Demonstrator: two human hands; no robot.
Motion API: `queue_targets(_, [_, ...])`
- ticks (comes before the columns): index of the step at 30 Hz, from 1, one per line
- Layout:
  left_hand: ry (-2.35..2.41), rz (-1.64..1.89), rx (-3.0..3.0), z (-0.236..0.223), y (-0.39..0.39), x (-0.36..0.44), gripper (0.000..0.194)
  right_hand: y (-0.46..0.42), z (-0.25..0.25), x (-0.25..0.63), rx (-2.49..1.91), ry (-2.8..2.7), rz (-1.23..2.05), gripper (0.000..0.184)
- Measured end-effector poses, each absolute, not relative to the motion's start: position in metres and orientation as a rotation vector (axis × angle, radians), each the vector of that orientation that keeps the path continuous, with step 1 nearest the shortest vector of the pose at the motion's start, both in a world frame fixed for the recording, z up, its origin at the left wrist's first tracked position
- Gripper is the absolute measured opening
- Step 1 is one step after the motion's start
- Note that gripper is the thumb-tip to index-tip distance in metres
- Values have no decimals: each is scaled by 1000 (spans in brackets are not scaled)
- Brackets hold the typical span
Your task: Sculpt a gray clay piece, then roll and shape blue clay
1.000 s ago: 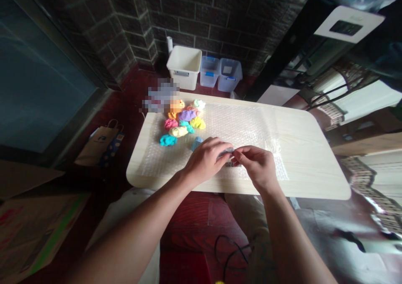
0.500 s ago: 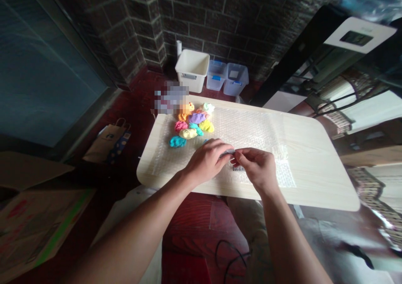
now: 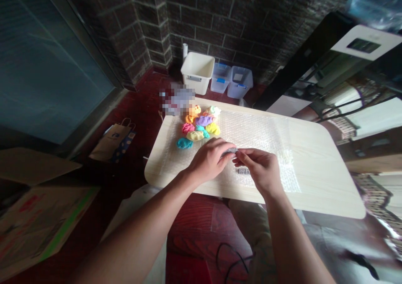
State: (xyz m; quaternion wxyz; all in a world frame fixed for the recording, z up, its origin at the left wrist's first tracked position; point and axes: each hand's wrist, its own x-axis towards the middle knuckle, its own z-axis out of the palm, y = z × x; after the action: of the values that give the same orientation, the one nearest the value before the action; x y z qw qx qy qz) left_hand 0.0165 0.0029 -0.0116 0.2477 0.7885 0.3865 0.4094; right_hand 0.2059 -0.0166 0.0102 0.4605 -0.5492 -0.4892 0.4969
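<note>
- Person at a pale wood surface [image 3: 329, 179], both bare forearms reaching in over its near edge.
- Left hand [image 3: 211, 160]: fingers and thumb closed around a small grey piece [image 3: 231, 150]; much of it hidden from me.
- Right hand [image 3: 259, 167]: thumb and fingertips drawn narrow, pinching the right end of that same piece.
- Grey piece sits between the two hands, above the bubble wrap [image 3: 254, 127]; its exact nature I cannot tell.
- Just beside the right hand, on the wrap: a small dark-and-light patterned item [image 3: 243, 171], partly covered by the fingers.
- Beyond the left hand, toward the far left corner: soft crumpled bundles, clustered. Teal bundle [image 3: 184, 143] nearest the person, cream bundle [image 3: 195, 136] next to it, then purple bundle [image 3: 204, 120] and yellow bundle [image 3: 212, 129].
- Past the far edge, on the floor: white bin [image 3: 197, 77], two clear boxes [image 3: 239, 83] alongside.
</note>
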Motion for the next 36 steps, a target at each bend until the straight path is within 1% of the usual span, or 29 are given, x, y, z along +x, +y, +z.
queue_targets(4, [1050, 1098, 2171, -9, 3, 19, 18, -18, 13, 205, -1374, -1215, 1185, 30])
queue_targets(11, [923, 1104, 1966, -5, 7, 20, 18, -26, 23, 214, -1274, -1229, 1256, 19])
queue_targets(17, [841, 965, 1815, 7, 7, 15, 19, -35, 30, 227, -1276, -1402, 1250, 25])
queue_targets(22, [822, 900, 1777, 10, 7, 15, 24, -40, 25, 232, -1302, -1490, 1161, 21])
queue_targets(25, [828, 908, 1749, 9, 6, 16, 25, -38, 24, 230, -1275, -1427, 1185, 23])
queue_targets(30, [840, 1020, 1713, 5, 4, 24, 23, -34, 23, 224, -1234, -1278, 1252, 27])
queue_targets(36, [897, 1024, 1575, -3, 4, 29, 43, -33, 10, 221, -1240, -1154, 1256, 26])
